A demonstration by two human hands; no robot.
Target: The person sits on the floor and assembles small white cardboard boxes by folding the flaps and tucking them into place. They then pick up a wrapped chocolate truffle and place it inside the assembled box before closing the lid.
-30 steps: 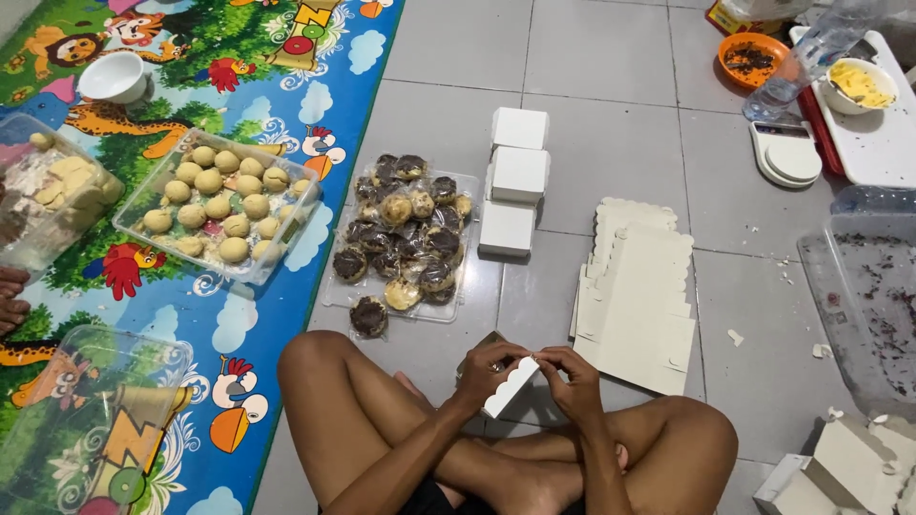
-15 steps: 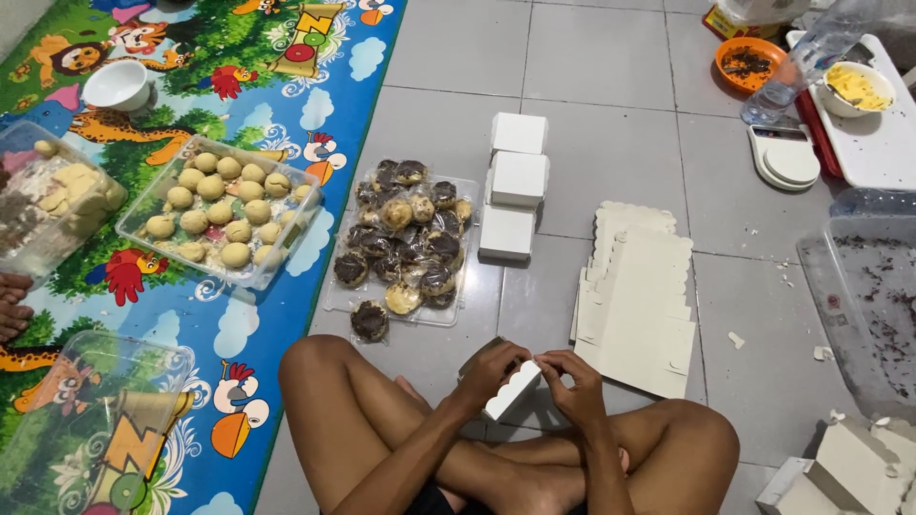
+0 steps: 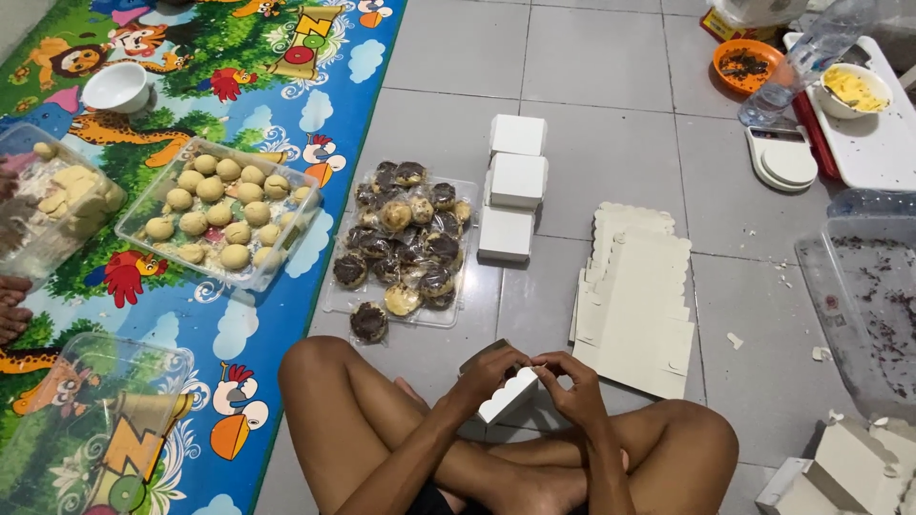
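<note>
The person is sitting cross-legged on a grey tiled floor (image 3: 592,86), with a bright cartoon-animal play mat (image 3: 191,315) lying along the left side. On the mat a clear tray of pale dough balls (image 3: 218,221) is sitting, and on the tiles just beside it a clear tray of wrapped chocolate-topped buns (image 3: 401,238) is resting. Three folded white boxes (image 3: 515,186) are standing in a line running away from the person, and a stack of flat white box blanks (image 3: 634,296) is lying to the right of them. At the far right an orange bowl (image 3: 747,63) and a white kitchen scale (image 3: 782,157) are sitting near a white board.

Over the crossed legs, both hands are meeting on a small white box (image 3: 508,396). The left hand (image 3: 487,372) is curling its fingers over the box's upper left end, and the right hand (image 3: 572,386) is pinching its upper right edge. The box is lying tilted, its long axis running from lower left to upper right; it is probably half-folded, though the fingers are hiding the top.
</note>
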